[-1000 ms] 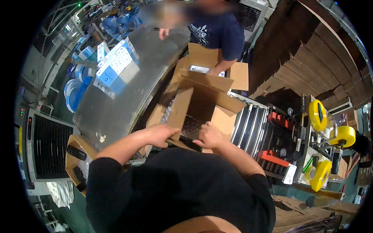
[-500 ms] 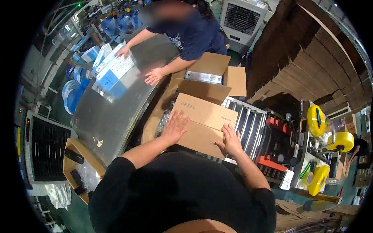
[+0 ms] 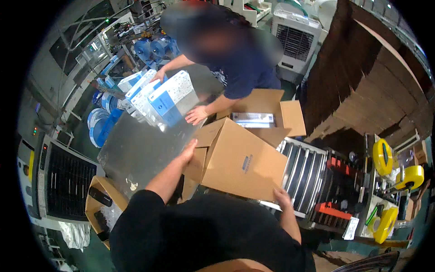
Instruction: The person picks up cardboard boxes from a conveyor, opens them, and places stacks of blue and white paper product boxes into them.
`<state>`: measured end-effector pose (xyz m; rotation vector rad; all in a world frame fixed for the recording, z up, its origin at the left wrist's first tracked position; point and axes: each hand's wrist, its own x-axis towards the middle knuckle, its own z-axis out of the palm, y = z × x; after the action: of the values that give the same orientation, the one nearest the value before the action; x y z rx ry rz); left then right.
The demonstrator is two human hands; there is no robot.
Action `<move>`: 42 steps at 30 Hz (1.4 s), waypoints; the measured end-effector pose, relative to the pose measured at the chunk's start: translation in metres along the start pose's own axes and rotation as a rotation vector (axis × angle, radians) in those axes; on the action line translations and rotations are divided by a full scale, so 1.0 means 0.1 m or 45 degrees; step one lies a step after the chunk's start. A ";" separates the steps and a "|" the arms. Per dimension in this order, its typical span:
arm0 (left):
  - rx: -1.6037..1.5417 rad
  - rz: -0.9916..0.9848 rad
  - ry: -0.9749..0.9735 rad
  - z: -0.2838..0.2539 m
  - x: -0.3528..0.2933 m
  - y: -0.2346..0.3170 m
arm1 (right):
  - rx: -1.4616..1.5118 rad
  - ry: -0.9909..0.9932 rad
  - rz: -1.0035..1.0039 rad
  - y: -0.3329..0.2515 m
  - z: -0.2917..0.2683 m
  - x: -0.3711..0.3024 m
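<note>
A brown cardboard box is tilted in front of me, with one broad side now facing up. My left hand grips its left end, the fingers partly hidden behind the cardboard. At the lower right corner my right hand holds the box, its fingertips partly out of sight. Just behind stands an open carton with a white and silver pack inside. Across the table a co-worker in a dark shirt has one hand spread beside that carton and the other hand on blue and white boxes.
Metal rollers run right from the box toward a tape machine with red parts. Yellow tape rolls sit at the far right. The grey table lies left, with a carton of plastic wrap below. Stacked flat cardboard rises behind.
The box has been turned and tipped up; my hands moved from flat on its top to its ends. The co-worker's blue and white boxes are now spread apart. The view shifted slightly.
</note>
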<state>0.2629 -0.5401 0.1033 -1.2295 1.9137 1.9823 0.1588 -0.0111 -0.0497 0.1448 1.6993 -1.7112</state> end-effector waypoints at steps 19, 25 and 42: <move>0.537 0.353 -0.002 -0.34 -0.45 0.40 | -1.092 0.391 -0.715 -1.72 2.22 -0.11; 0.532 0.259 0.141 -0.71 0.35 -0.33 | -1.135 0.710 -0.439 -1.39 1.51 -0.27; 0.768 0.132 0.405 0.07 0.15 0.10 | -2.148 -0.413 -0.524 -1.77 2.74 -0.93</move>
<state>0.2437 -0.5428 0.1014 -1.3258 2.5022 1.1285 0.2393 -0.2444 0.1833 -1.2004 2.3686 -0.0182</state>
